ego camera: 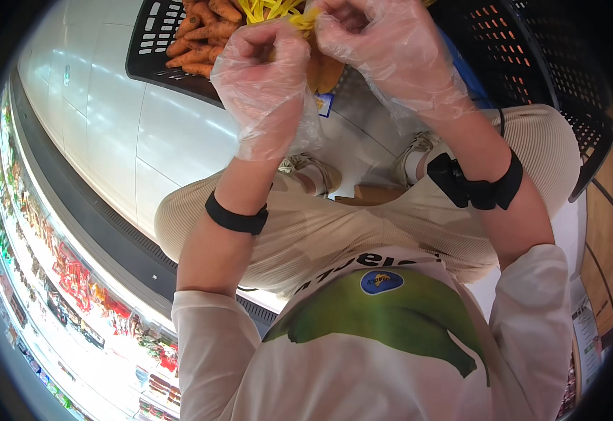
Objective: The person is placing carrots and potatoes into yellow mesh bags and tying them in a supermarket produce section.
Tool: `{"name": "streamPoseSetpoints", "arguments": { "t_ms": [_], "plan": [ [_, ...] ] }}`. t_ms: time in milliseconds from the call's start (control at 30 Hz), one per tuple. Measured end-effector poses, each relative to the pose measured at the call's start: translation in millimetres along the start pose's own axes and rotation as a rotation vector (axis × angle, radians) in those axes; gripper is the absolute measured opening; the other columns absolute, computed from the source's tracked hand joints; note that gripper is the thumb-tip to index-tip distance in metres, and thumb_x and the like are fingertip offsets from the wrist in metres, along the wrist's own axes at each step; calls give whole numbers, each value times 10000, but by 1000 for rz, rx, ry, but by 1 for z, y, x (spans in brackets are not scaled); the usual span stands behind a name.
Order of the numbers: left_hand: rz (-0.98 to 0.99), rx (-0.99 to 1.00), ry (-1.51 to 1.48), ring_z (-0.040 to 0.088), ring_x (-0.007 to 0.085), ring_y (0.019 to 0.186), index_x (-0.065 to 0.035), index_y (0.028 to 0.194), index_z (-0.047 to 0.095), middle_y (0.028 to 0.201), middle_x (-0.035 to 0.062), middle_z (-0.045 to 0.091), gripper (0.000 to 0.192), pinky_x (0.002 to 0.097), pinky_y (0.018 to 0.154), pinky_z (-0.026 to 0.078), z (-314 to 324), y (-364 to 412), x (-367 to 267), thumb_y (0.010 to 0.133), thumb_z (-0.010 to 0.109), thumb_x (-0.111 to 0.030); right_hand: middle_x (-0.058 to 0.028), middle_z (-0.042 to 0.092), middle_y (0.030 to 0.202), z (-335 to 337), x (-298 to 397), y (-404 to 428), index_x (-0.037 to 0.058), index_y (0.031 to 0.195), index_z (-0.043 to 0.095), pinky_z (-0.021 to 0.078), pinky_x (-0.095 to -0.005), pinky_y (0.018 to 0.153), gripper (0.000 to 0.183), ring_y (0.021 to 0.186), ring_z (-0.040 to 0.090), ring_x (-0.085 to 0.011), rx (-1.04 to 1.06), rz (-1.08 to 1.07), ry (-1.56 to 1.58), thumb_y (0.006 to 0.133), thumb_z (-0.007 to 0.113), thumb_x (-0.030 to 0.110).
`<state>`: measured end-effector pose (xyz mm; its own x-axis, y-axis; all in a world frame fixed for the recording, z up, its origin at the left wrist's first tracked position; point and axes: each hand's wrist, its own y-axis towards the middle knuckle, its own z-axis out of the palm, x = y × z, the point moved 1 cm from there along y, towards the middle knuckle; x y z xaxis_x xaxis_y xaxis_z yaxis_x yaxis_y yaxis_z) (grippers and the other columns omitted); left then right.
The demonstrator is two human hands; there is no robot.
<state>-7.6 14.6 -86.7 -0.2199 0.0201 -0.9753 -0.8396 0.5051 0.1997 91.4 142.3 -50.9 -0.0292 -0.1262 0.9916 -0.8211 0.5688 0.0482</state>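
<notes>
My left hand (267, 79) and my right hand (385, 52), both in clear plastic gloves, are raised close together at the top of the view. Between their fingertips runs a yellow strip (306, 22), pinched from both sides. More yellow strips (270, 8) lie in a loose bundle just beyond. Below the strip, partly behind my left hand, hang orange carrots (327, 71). Several soil-marked carrots (201, 37) fill part of a black plastic basket (151, 68) at the upper left. A small blue-edged label (324, 104) shows under the hanging carrots.
Black perforated crates (538, 52) stand at the upper right, with orange items behind their slots. My knees are bent over a tiled floor (180, 118). A lit refrigerated display (90, 294) with packaged goods runs along the left. Brown cardboard (369, 194) lies between my shoes.
</notes>
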Motion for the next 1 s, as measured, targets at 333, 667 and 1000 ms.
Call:
{"name": "streamPoseSetpoints", "arguments": {
  "t_ms": [333,667,1000],
  "plan": [
    [-89,-11,-61,586,56,724,26,883,689,805,11,682,107,225,693,496,-2,3,2,841,725,-65,25,610,764,-1,10,5,6,930,644,460,-212,601,58,682,519,-39,111,59,8,888,673,35],
    [-35,26,80,602,87,768,25,901,701,822,40,699,121,245,742,501,-1,2,3,840,724,-76,-40,644,717,-1,8,9,-22,887,672,488,-260,611,161,657,554,-77,77,129,-92,844,748,113],
    [-102,6,40,586,65,706,28,893,689,777,30,686,113,232,674,497,1,5,2,855,710,-76,22,595,744,1,-11,8,-7,904,664,464,-222,614,92,678,515,-42,72,121,122,860,688,70]
  ]
}}
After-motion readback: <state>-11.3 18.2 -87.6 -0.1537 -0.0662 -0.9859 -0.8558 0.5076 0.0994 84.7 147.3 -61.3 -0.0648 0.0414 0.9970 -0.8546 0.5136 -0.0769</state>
